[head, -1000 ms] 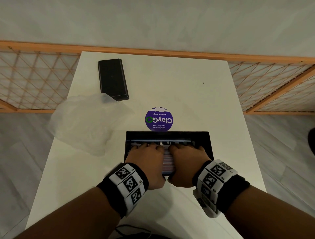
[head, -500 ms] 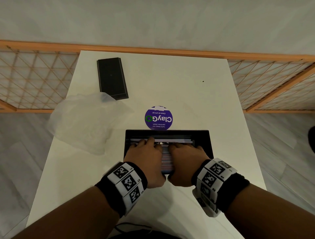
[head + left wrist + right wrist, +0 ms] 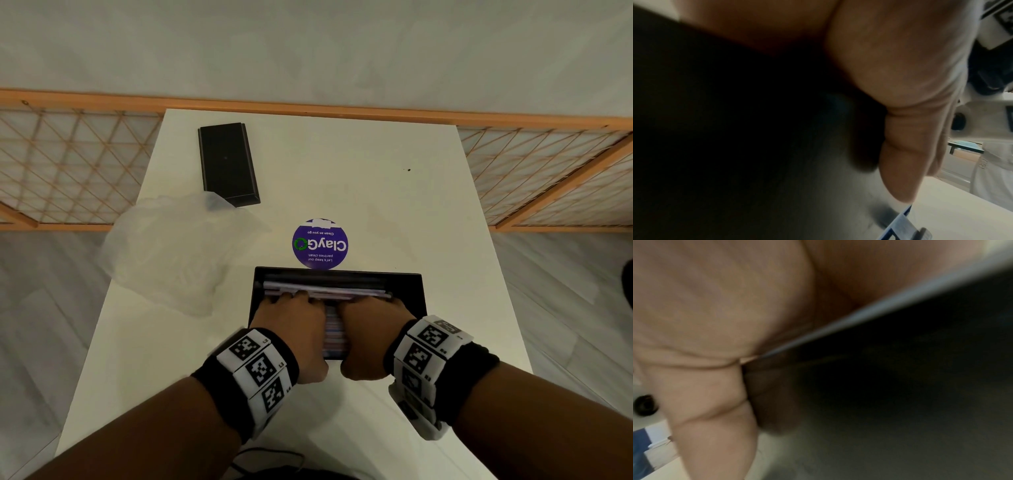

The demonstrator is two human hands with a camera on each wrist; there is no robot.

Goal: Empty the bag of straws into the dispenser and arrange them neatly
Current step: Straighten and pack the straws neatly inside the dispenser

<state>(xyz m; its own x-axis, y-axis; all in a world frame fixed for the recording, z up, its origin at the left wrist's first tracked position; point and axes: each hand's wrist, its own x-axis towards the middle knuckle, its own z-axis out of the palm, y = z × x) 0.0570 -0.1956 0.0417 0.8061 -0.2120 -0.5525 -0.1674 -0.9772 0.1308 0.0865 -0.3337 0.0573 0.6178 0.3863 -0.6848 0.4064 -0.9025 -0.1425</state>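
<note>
The black open-topped dispenser (image 3: 409, 291) stands on the white table near me. Pale striped straws (image 3: 325, 291) lie lengthwise across it, and more straws show between my hands. My left hand (image 3: 291, 315) and right hand (image 3: 375, 313) lie palm down side by side on the straws, fingers reaching toward the far wall. Both thumbs hang over the near wall: the left thumb (image 3: 906, 162) and the right thumb (image 3: 715, 418) press against its dark face. The clear plastic bag (image 3: 168, 250) lies crumpled and flat to the left.
A black rectangular lid (image 3: 227, 164) lies at the back left of the table (image 3: 359, 171). A round purple sticker (image 3: 320, 244) sits just beyond the dispenser. An orange lattice fence (image 3: 68, 164) runs behind the table, with grey floor on both sides.
My left fingers have drawn back a little from the far wall. Both hands stay on the straws, and the straws at the back lie slightly shifted.
</note>
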